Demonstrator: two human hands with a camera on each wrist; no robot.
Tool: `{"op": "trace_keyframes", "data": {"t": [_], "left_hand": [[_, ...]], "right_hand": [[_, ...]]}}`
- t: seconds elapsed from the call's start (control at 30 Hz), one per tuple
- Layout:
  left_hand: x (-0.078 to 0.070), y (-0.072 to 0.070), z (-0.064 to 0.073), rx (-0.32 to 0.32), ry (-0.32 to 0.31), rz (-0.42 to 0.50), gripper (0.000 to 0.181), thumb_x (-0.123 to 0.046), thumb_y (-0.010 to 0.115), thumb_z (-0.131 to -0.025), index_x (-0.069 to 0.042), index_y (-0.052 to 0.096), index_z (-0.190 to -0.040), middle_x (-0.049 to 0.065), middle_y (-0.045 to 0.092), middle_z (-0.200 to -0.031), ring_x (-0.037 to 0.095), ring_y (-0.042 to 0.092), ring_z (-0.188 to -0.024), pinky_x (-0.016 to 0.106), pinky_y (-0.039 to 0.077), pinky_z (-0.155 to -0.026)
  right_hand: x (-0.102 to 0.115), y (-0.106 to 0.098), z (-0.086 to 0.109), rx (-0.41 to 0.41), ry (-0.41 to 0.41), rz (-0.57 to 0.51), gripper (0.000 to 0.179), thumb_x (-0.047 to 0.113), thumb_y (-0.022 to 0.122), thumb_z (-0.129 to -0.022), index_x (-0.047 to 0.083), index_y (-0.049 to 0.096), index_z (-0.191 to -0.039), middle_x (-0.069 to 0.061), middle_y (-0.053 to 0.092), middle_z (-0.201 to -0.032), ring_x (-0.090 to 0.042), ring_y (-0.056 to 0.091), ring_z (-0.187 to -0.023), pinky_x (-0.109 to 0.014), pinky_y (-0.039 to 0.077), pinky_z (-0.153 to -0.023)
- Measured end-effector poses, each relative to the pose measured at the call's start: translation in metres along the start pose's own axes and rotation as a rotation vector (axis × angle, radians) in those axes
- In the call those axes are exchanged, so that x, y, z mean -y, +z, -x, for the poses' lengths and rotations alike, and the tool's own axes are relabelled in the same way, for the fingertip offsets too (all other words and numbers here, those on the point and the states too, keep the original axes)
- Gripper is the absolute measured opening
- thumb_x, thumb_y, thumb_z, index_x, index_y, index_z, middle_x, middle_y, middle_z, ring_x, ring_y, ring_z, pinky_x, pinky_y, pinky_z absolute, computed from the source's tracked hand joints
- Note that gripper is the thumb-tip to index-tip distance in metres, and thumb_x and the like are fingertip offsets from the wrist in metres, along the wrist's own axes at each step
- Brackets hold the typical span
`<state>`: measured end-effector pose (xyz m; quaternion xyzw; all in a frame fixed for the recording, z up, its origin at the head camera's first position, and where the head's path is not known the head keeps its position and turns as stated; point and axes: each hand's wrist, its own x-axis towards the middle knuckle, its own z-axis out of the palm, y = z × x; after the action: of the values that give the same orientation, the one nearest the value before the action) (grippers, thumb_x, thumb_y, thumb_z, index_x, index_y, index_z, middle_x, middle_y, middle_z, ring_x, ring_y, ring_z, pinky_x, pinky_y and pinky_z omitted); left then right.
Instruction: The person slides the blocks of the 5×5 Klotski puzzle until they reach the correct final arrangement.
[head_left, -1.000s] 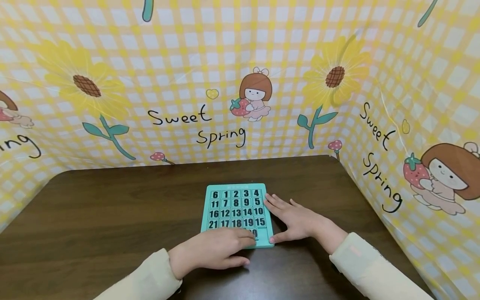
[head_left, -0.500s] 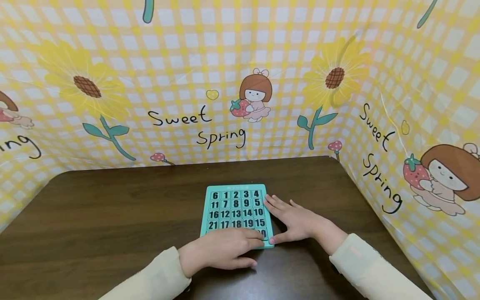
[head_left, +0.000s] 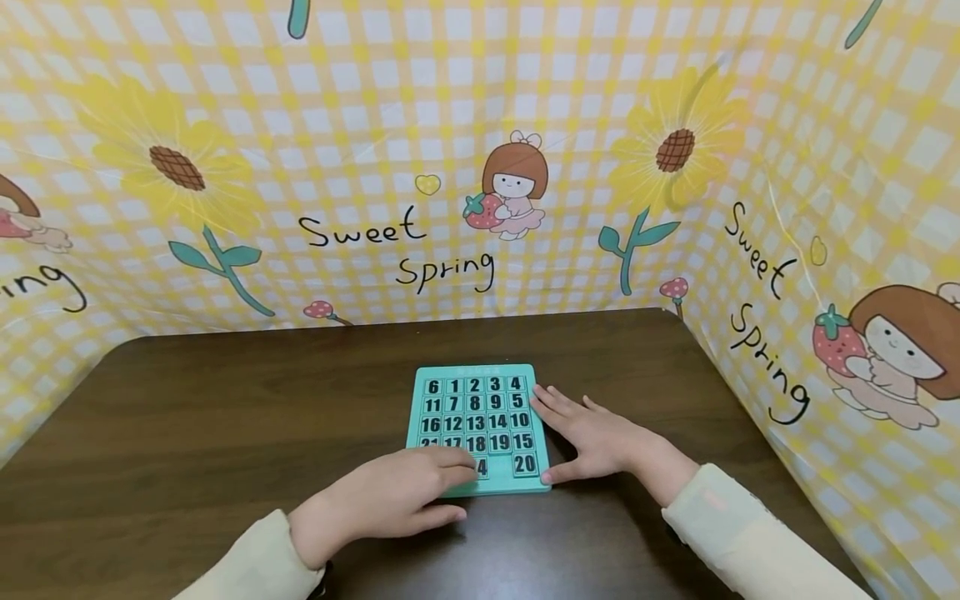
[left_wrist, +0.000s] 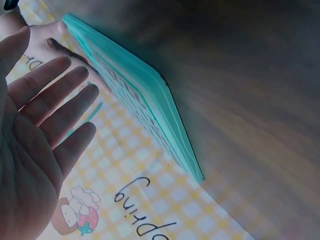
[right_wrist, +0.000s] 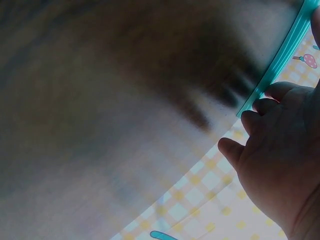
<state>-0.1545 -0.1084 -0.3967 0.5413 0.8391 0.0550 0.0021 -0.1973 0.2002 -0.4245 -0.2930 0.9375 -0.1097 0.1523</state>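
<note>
A turquoise sliding number puzzle [head_left: 474, 370] lies flat on the table. My left hand [head_left: 386, 496] reaches over its lower left part, fingers loosely extended, fingertips at a tile [head_left: 482, 468] whose visible digit is 4. The tiles left of that one in the bottom row are hidden under the hand. To its right is a gap, then the 20 tile [head_left: 525, 463] in the corner. My right hand [head_left: 600, 437] lies along the puzzle's right edge, fingers straight and spread, fingertips at the frame and thumb by the lower right corner. The left wrist view shows the left palm with nothing gripped.
The dark wooden table [head_left: 225, 417] extends around the puzzle. A yellow checked cloth [head_left: 360, 150] with flowers and "Sweet Spring" lettering hangs behind it and along the right side.
My left hand has moved right along the bottom row, then back left. The 20 tile has slid right into the corner, with the gap now to its left. My right hand stays put.
</note>
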Motion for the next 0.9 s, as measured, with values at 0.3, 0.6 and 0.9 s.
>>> {"op": "trace_keyframes", "data": {"t": [0.3, 0.6, 0.9], "left_hand": [[0.000, 0.000, 0.002, 0.055, -0.051, 0.053, 0.038, -0.035, 0.057, -0.101, -0.009, 0.066, -0.128, 0.001, 0.064, -0.132, 0.014, 0.059, -0.125, 0.032, 0.051, -0.103], [-0.001, 0.004, -0.001, 0.069, -0.060, 0.056, 0.041, -0.035, 0.057, -0.101, -0.008, 0.064, -0.131, 0.003, 0.063, -0.136, 0.014, 0.058, -0.129, 0.033, 0.049, -0.105], [-0.003, 0.007, -0.013, 0.089, -0.034, 0.062, 0.043, -0.035, 0.056, -0.102, -0.007, 0.063, -0.133, 0.004, 0.061, -0.139, 0.014, 0.058, -0.128, 0.031, 0.049, -0.104]], "right_hand": [[0.000, -0.001, 0.001, -0.005, -0.014, -0.010, 0.106, 0.069, 0.063, -0.085, 0.017, 0.011, -0.161, -0.001, 0.002, -0.169, -0.024, 0.006, -0.156, -0.065, 0.015, -0.120], [-0.001, -0.001, 0.002, -0.009, -0.022, -0.009, 0.106, 0.069, 0.062, -0.085, 0.017, 0.011, -0.161, -0.001, 0.001, -0.169, -0.024, 0.007, -0.156, -0.065, 0.015, -0.119], [-0.001, -0.001, 0.002, -0.010, -0.021, -0.008, 0.107, 0.070, 0.062, -0.085, 0.017, 0.010, -0.161, -0.001, 0.001, -0.169, -0.025, 0.007, -0.156, -0.065, 0.015, -0.120]]}}
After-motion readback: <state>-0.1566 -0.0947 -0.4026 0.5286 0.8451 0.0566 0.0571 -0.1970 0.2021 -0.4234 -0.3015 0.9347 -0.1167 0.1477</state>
